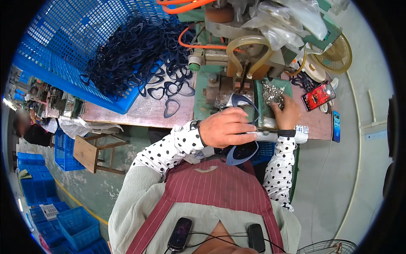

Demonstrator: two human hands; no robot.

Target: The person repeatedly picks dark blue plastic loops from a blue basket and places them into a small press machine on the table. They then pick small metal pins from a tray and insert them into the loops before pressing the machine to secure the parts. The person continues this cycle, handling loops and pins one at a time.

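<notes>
While the left hand (228, 128) half-curled beside a dark-blue loop (235, 100) at the machine (211, 91)'s front edge, the right hand (288, 112), fingers bent, touched metal bits (271, 91); neither grip was clear. That loop seemed unfinished; whether those heaped in the basket (63, 91), toward the left end of the worktop (141, 115), were done was unclear.

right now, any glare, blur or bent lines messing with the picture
In the head view, the fisheye bows the pale pipe at right and leaves black corners; highlights speckle the small metal parts and streak the clear plastic bags; in the same view, piled navy heart-shaped frames merge into dark, and the co-worker at far left is blurred.
</notes>
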